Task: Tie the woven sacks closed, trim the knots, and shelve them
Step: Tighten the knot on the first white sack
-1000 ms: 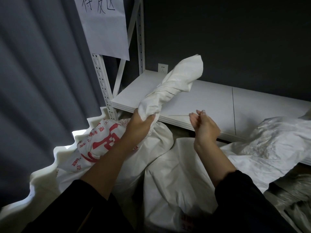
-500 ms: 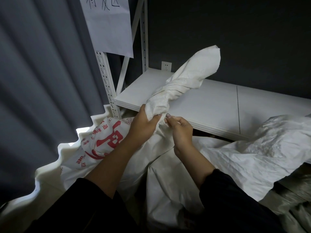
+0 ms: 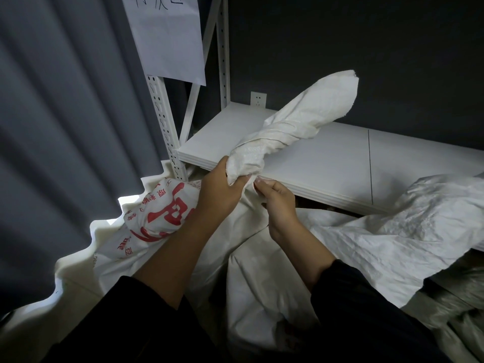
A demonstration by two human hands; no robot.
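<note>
- Left hand [image 3: 220,189] clamped the twisted neck of the sack [image 3: 167,213], just in front of the shelf [image 3: 327,163].
- Right hand [image 3: 277,203] pinched that same neck.
- Tying seemed underway; the next move probably calls for knotting the neck tight.

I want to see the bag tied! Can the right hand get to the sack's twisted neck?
Probably yes: the right hand is beside the twisted neck, close to the left hand and its grip, with nothing between them.

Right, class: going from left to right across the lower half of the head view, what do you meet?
Grey curtain → red-printed sack → left hand gripping the sack neck → right hand → crumpled white sack.
</note>
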